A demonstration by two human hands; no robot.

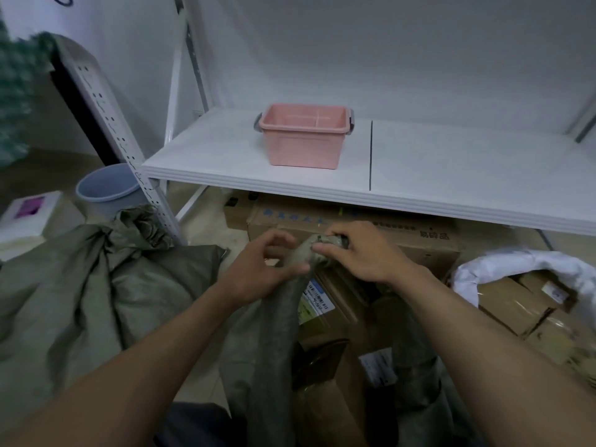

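The bunched neck of a grey-green woven sack [274, 333] stands between both hands. The right hand [364, 253] pinches its tip in curled fingers. The left hand [258, 269] curls round it just below, thumb pressed on. Beyond the fingertips lies a cardboard box [419, 240]; above it, a pink bin [304, 137] sits on a white shelf [225, 156].

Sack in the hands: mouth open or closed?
Closed: sack neck bunched tight; left hand and right hand grip it.
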